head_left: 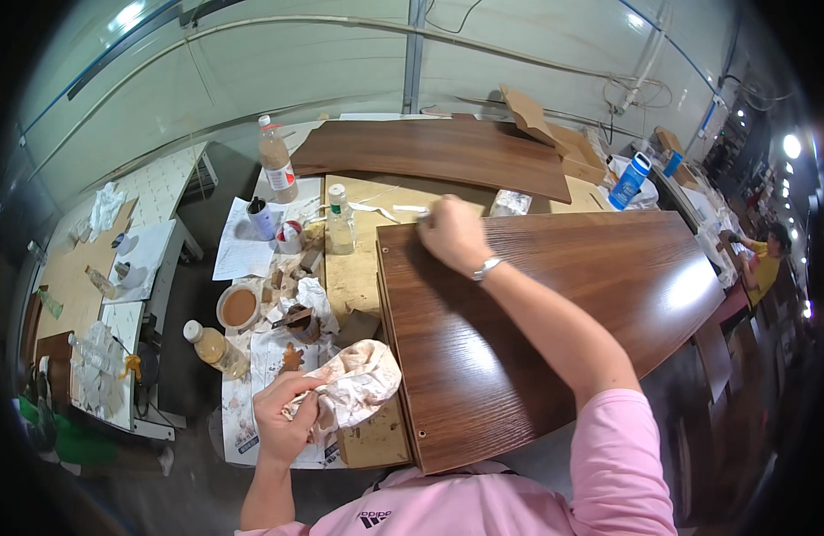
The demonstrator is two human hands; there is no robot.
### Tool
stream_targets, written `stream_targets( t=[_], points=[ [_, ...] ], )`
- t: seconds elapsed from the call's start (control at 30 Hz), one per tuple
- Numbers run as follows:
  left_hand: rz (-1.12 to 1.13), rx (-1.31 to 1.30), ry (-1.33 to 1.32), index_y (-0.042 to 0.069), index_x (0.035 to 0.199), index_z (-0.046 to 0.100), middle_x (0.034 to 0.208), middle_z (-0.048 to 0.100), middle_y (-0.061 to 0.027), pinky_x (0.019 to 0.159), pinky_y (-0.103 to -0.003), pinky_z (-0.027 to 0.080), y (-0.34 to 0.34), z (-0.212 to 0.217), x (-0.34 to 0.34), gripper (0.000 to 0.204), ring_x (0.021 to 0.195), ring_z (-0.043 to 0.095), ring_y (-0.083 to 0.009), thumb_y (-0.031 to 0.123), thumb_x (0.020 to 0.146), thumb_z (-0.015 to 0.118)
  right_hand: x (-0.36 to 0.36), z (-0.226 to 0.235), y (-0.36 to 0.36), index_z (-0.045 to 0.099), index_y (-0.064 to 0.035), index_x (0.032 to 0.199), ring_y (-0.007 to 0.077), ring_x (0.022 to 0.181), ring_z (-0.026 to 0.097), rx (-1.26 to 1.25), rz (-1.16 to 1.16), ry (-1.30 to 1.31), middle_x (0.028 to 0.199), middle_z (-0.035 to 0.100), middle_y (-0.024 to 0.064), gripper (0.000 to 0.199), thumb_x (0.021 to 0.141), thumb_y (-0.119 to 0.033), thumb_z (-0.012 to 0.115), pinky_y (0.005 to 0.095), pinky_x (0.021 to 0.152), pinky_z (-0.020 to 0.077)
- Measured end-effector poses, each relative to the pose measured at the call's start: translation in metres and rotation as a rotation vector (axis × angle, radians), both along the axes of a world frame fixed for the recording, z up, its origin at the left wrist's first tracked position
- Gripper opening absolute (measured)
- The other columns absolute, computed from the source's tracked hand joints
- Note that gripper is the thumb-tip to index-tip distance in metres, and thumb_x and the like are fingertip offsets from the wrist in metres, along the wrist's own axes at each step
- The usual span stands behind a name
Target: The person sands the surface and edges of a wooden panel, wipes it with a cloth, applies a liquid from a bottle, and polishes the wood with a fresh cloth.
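Note:
A crumpled white rag with brown stains (363, 386) is gripped in my left hand (287, 413), just off the near left corner of a dark brown wood-grain panel (537, 295). My right hand (454, 237) is closed and reaches over the panel's far left corner. Something small shows at its fingertips, but I cannot make out what it is. Below the panel's left edge, more board edges show, so it seems to lie on a stack. Left of it stand a bowl of brown liquid (239, 306) and a small brown-smeared cup (301, 324).
Plastic bottles stand at the left: a capped one with tan liquid (217, 350), a clear one (340, 223) and a tall one (278, 165). Behind lies another brown panel (430, 147). A blue bottle (630, 181) and open cardboard box (573, 154) are back right. A person in yellow (765, 271) works far right.

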State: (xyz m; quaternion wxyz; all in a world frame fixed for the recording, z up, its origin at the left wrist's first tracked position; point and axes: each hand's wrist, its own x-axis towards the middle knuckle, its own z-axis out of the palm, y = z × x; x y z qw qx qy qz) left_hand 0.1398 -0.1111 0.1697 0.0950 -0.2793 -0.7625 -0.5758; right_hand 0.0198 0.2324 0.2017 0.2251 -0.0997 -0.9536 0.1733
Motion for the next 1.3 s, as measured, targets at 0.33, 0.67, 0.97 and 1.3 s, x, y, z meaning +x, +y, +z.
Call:
stream_targets(
  t=[0.33, 0.67, 0.97, 1.3],
  points=[
    [0.2, 0.0, 0.034, -0.005, 0.093, 0.066, 0.085, 0.066, -0.0109, 0.072, -0.029, 0.048, 0.002, 0.051, -0.029, 0.014, 0.077, 0.063, -0.017, -0.002, 0.08, 0.06, 0.054, 0.026, 0.135, 0.068, -0.0007, 0.081, 0.0367, 0.09, 0.065, 0.133, -0.348, 0.016, 0.097, 0.066, 0.0196, 0.019, 0.08, -0.02, 0.067, 0.0444, 0.078, 0.0528],
    [-0.303, -0.843, 0.66, 0.002, 0.11, 0.064, 0.119, 0.064, -0.0157, 0.099, -0.041, 0.045, 0.192, 0.044, -0.135, 0.028, 0.114, 0.058, -0.0321, 0.019, 0.093, 0.048, 0.052, 0.026, 0.111, 0.071, -0.0009, 0.078, 0.0356, 0.078, 0.067, -0.133, -0.15, 0.067, 0.078, 0.068, 0.0202, 0.023, 0.077, -0.024, 0.071, 0.0427, 0.073, 0.053],
    [0.218, -0.365, 0.379, 0.005, 0.098, 0.067, 0.091, 0.068, -0.0182, 0.074, -0.044, 0.051, 0.156, 0.053, -0.18, 0.02, 0.085, 0.065, -0.0374, 0.02, 0.084, 0.064, 0.043, 0.033, 0.082, 0.066, -0.0006, 0.076, 0.0351, 0.089, 0.063, -0.036, -0.066, 0.044, 0.09, 0.064, 0.019, 0.024, 0.079, -0.024, 0.067, 0.045, 0.078, 0.0516],
    [-0.264, -0.57, 0.566, 0.004, 0.095, 0.053, 0.119, 0.059, -0.0125, 0.1, -0.045, 0.036, 0.189, 0.037, -0.098, 0.028, 0.113, 0.052, -0.0324, 0.021, 0.079, 0.069, 0.044, 0.001, 0.154, 0.069, -0.0009, 0.077, 0.0359, 0.091, 0.066, 0.109, -0.228, 0.007, 0.095, 0.066, 0.019, 0.015, 0.074, -0.016, 0.067, 0.0429, 0.081, 0.0538]
  ],
)
